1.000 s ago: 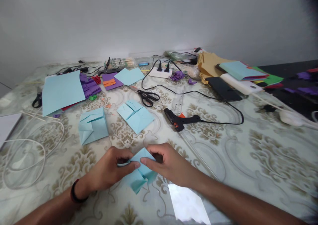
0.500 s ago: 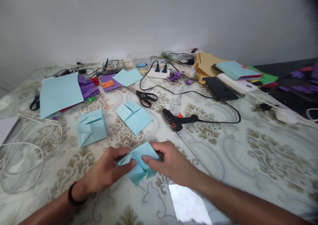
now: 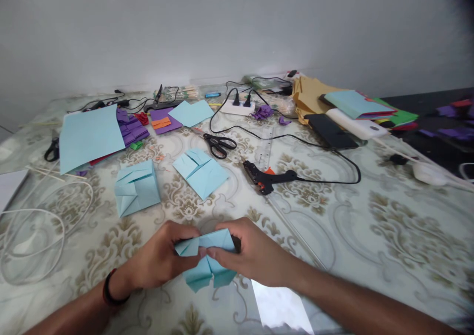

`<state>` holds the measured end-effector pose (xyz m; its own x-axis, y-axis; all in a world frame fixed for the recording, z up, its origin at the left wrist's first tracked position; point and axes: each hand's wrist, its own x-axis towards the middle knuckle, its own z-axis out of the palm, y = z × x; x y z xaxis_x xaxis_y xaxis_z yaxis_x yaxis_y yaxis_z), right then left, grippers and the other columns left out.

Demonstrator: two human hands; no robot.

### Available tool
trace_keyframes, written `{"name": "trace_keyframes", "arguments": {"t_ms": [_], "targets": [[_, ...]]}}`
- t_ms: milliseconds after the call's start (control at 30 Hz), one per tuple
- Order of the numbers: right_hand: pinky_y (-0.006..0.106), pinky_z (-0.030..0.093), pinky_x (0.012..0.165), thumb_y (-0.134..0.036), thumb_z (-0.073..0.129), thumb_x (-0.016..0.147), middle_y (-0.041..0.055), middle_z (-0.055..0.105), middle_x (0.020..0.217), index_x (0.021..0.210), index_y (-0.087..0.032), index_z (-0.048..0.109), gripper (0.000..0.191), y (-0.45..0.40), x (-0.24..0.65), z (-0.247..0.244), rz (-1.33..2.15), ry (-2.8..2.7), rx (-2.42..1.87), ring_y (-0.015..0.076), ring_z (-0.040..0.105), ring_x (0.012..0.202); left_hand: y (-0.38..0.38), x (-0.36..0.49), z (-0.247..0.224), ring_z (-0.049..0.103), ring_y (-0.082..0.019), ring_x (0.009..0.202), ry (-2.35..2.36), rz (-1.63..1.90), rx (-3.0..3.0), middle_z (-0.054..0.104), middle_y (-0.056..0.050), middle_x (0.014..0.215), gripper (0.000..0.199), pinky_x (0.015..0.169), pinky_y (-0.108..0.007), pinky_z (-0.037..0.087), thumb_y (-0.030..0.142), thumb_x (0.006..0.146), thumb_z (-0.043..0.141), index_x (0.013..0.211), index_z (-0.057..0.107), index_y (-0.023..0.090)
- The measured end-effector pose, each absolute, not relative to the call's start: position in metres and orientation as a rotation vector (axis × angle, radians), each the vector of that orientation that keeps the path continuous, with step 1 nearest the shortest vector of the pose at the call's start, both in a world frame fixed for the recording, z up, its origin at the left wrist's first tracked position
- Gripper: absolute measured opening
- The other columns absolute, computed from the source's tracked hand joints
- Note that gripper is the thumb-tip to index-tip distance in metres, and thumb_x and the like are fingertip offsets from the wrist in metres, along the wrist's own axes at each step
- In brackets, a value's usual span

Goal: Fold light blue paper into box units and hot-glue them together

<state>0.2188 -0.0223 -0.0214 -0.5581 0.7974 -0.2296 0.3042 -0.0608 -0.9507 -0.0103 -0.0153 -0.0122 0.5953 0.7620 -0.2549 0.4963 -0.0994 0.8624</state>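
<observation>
A folded light-blue paper [image 3: 218, 238] is gripped from both sides, above the patterned tablecloth. My left hand [image 3: 165, 252] pinches its left side, thumb on the front face. On the right side my right hand [image 3: 252, 248] holds it, its thumb tip meeting the left thumb near the middle. The fingers behind the paper are partly hidden. Its lower flaps hang down, with a slit between them. Beyond my hands lie two more folded light-blue papers, one at the left [image 3: 138, 189] and one in the middle [image 3: 202, 173].
A black glue gun [image 3: 268, 177] lies right of centre, its cable running right. Black-handled scissors [image 3: 219, 145] sit behind the folded papers. Further back are a white power strip [image 3: 237, 107], a phone [image 3: 331, 131] and coloured paper stacks [image 3: 92, 140]. White cable [image 3: 62, 226] coils at left.
Both hands have tilted the folded paper and brought their thumbs together at its middle. The lower flaps have swung lower, and the paper sits slightly nearer to me.
</observation>
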Motion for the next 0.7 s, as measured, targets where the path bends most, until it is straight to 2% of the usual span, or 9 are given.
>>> {"name": "trace_keyframes", "arguments": {"t_ms": [133, 300, 400, 500, 600, 700], "targets": [[0.021, 0.029, 0.049, -0.025, 0.068, 0.086, -0.005, 0.048, 0.062, 0.071, -0.019, 0.058, 0.02, -0.0232, 0.219, -0.0206, 1.58, -1.874, -1.157, 0.0095, 0.042, 0.057, -0.0166, -0.0097, -0.0103, 0.035, -0.008, 0.058, 0.995, 0.266, 1.769, 0.04, 0.006, 0.061, 0.029, 0.051, -0.019, 0.029, 0.032, 0.086, 0.075, 0.068, 0.06, 0.014], [0.022, 0.026, 0.047, -0.026, 0.066, 0.087, -0.0054, 0.044, 0.059, 0.07, -0.019, 0.058, 0.021, -0.0246, 0.2183, -0.0195, 1.591, -1.813, -1.19, 0.0097, 0.038, 0.054, -0.0167, -0.0103, -0.0101, 0.037, -0.009, 0.06, 1.01, 0.263, 1.69, 0.042, 0.005, 0.063, 0.034, 0.052, -0.02, 0.03, 0.041, 0.094, 0.066, 0.073, 0.064, 0.014], [0.023, 0.029, 0.049, -0.026, 0.066, 0.087, -0.0047, 0.049, 0.061, 0.073, -0.019, 0.063, 0.015, -0.0249, 0.2168, -0.0188, 1.597, -1.816, -1.185, 0.0102, 0.041, 0.056, -0.0163, -0.0117, -0.0123, 0.036, -0.01, 0.06, 1.003, 0.246, 1.73, 0.041, 0.005, 0.063, 0.035, 0.051, -0.021, 0.029, 0.043, 0.094, 0.067, 0.074, 0.066, 0.014], [0.023, 0.035, 0.056, -0.021, 0.066, 0.086, -0.0036, 0.057, 0.066, 0.074, -0.018, 0.066, 0.013, -0.025, 0.2149, -0.0177, 1.552, -1.834, -1.101, 0.0107, 0.047, 0.06, -0.0158, -0.0125, -0.0145, 0.037, -0.009, 0.06, 0.937, 0.225, 1.783, 0.041, 0.005, 0.063, 0.025, 0.052, -0.02, 0.029, 0.031, 0.091, 0.069, 0.073, 0.066, 0.014], [0.023, 0.036, 0.06, -0.017, 0.067, 0.085, -0.0042, 0.056, 0.066, 0.069, -0.018, 0.063, 0.016, -0.0252, 0.2137, -0.0173, 1.498, -1.86, -1.022, 0.0103, 0.048, 0.062, -0.0153, -0.013, -0.0159, 0.038, -0.008, 0.061, 0.874, 0.209, 1.812, 0.043, 0.006, 0.064, 0.011, 0.055, -0.019, 0.03, 0.015, 0.085, 0.069, 0.074, 0.066, 0.015], [0.023, 0.036, 0.059, -0.018, 0.065, 0.088, -0.0045, 0.055, 0.065, 0.07, -0.018, 0.062, 0.018, -0.0255, 0.2137, -0.0185, 1.498, -1.863, -1.027, 0.01, 0.046, 0.06, -0.0148, -0.0133, -0.0168, 0.038, -0.008, 0.061, 0.873, 0.208, 1.837, 0.043, 0.007, 0.064, 0.01, 0.056, -0.018, 0.03, 0.008, 0.08, 0.068, 0.074, 0.065, 0.015]]}}
